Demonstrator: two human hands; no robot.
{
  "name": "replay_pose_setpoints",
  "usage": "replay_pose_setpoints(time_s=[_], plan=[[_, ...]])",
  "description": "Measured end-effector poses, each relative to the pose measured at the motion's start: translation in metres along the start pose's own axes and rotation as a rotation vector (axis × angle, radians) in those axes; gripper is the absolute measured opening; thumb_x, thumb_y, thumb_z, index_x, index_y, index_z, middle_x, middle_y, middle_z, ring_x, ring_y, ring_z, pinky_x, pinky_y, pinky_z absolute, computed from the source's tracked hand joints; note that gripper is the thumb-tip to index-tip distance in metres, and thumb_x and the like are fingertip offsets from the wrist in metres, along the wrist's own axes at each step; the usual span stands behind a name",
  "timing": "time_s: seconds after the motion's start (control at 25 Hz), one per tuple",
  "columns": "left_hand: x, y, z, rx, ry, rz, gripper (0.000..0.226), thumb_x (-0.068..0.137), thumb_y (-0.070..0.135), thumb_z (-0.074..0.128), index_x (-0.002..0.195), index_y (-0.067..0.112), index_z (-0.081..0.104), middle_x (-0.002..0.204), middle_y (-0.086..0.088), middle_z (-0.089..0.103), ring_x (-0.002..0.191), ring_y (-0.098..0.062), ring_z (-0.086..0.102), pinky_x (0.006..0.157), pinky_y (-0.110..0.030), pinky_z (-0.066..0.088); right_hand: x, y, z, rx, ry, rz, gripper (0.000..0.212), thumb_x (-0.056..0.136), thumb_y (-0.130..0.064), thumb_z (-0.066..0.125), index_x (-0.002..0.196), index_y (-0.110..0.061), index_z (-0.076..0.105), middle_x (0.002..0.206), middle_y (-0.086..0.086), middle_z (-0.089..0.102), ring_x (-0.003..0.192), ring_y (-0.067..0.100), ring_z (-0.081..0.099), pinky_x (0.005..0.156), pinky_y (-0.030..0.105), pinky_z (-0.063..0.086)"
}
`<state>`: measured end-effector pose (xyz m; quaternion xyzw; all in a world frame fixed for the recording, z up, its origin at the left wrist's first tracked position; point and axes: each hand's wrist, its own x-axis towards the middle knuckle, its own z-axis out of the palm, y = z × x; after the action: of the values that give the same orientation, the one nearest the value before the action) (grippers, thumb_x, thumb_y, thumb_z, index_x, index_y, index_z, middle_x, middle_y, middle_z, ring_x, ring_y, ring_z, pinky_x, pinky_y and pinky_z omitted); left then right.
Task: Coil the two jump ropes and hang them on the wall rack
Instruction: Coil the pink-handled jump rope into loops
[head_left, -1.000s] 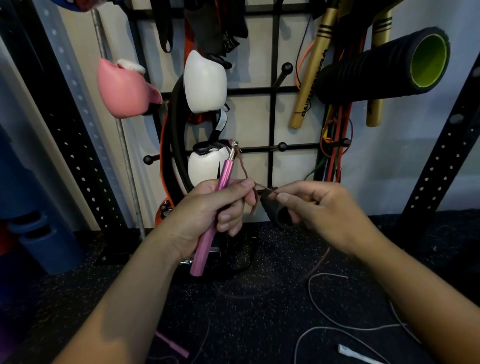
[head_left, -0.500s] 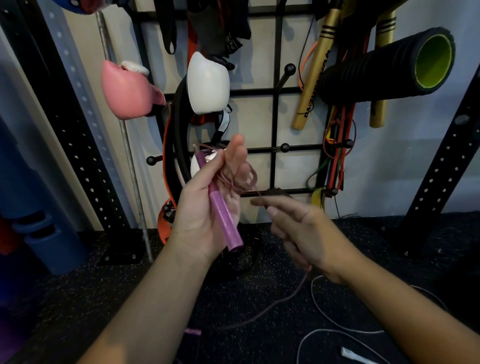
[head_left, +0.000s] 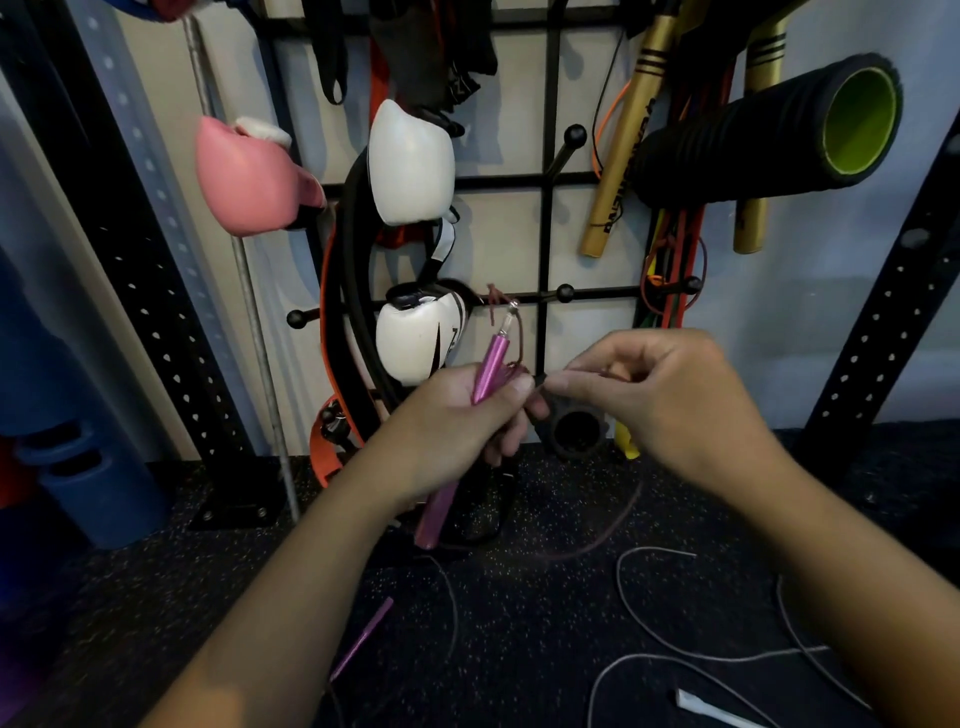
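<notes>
pink jump rope (head_left: 592, 540) — left hand (head_left: 457, 415) grips its handle (head_left: 485, 374) | right hand (head_left: 654, 395) pinches the cord

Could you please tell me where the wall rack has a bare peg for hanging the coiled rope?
Free: the ball-tipped peg right of the lower white glove, and the upper peg beside the upper white glove. Crowded: the right side, around the foam roller.

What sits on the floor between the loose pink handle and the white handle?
In the head view, between the loose pink handle and the white handle lies speckled floor, crossed by the pink rope's cord and the white cord.
</notes>
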<state>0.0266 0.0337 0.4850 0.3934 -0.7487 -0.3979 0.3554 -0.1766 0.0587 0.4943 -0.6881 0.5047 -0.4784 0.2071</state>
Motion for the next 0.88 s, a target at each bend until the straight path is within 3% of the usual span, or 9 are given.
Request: replay_pose_setpoints(time_s=[0.04,0.12,0.2,0.28,0.4,0.56,0.68,0.76,0.88], plan=[[0.001,0.002,0.000,-0.109,-0.012,-0.024,0.040,0.102,0.044,0.049,0.093,0.012,0.069,0.055,0.005,0.054,0.053,-0.011,0.051,0.061,-0.027,0.047,0.000,-0.001,0.001,0.029,0.012,-0.006,0.017,0.082,-0.039,0.080,0.082,-0.022,0.079,0.059,0.011,0.063,0.050,0.015,0.049,0.047,0.037,0.042],[0.001,0.004,-0.002,-0.217,-0.035,-0.029,0.041,0.094,0.046,0.055,0.091,0.008,0.070,0.050,0.006,0.048,0.048,-0.009,0.043,0.054,-0.026,0.039,-0.001,-0.004,0.002,0.027,-0.039,-0.071,0.009,0.091,-0.030,0.074,0.092,-0.023,0.079,0.065,-0.001,0.068,0.057,0.012,0.059,0.054,0.033,0.050],[-0.001,0.006,-0.002,-0.226,-0.038,0.002,0.034,0.096,0.037,0.058,0.091,0.006,0.072,0.049,0.005,0.054,0.044,-0.009,0.041,0.052,-0.024,0.037,0.001,-0.005,0.000,0.041,-0.082,-0.079,0.012,0.097,-0.025,0.067,0.100,-0.027,0.079,0.077,0.006,0.073,0.069,0.028,0.065,0.063,0.041,0.055],[-0.001,0.007,-0.001,-0.251,-0.024,0.013,0.031,0.101,0.029,0.054,0.092,0.005,0.071,0.054,-0.001,0.065,0.043,-0.011,0.049,0.053,-0.022,0.044,0.003,-0.002,-0.001,0.091,-0.030,-0.040,0.007,0.095,-0.029,0.070,0.095,-0.025,0.076,0.065,0.018,0.060,0.053,0.034,0.046,0.047,0.038,0.041],[0.000,0.008,0.001,-0.301,0.009,0.016,0.031,0.103,0.028,0.052,0.094,0.006,0.071,0.059,-0.004,0.069,0.048,-0.014,0.060,0.058,-0.024,0.053,0.001,0.004,0.000,0.112,0.077,0.032,0.031,0.091,-0.042,0.073,0.080,-0.013,0.067,0.052,0.007,0.047,0.045,0.019,0.032,0.043,0.027,0.025],[0.001,0.006,0.001,-0.420,0.012,0.022,0.033,0.092,0.034,0.059,0.094,0.005,0.075,0.049,0.003,0.048,0.041,-0.008,0.039,0.046,-0.021,0.036,0.004,0.007,-0.002,0.173,-0.025,0.076,0.026,0.108,-0.026,0.048,0.099,-0.024,0.073,0.061,0.002,0.044,0.051,0.017,0.033,0.048,0.029,0.025],[0.002,0.004,-0.001,-0.403,0.022,0.031,0.025,0.095,0.029,0.060,0.089,0.013,0.078,0.070,-0.016,0.071,0.052,-0.014,0.062,0.057,-0.023,0.051,0.006,0.008,-0.006,0.269,-0.074,0.102,0.023,0.109,-0.020,0.048,0.110,-0.022,0.071,0.062,-0.001,0.057,0.041,0.010,0.033,0.041,0.023,0.026],[0.001,0.004,-0.001,-0.387,0.012,0.031,0.028,0.099,0.027,0.055,0.100,0.008,0.076,0.084,-0.016,0.078,0.068,-0.021,0.074,0.067,-0.027,0.059,0.005,0.009,-0.003,0.178,-0.063,0.141,0.012,0.107,-0.027,0.052,0.109,-0.024,0.064,0.062,0.003,0.070,0.035,0.011,0.034,0.038,0.022,0.028],[0.000,0.006,0.000,-0.382,0.025,0.024,0.032,0.098,0.031,0.055,0.092,0.005,0.073,0.055,-0.004,0.064,0.041,-0.011,0.053,0.048,-0.019,0.047,0.002,0.012,0.002,0.040,0.009,0.136,0.018,0.100,-0.040,0.062,0.091,-0.024,0.060,0.048,0.000,0.062,0.041,0.017,0.040,0.046,0.029,0.035]])
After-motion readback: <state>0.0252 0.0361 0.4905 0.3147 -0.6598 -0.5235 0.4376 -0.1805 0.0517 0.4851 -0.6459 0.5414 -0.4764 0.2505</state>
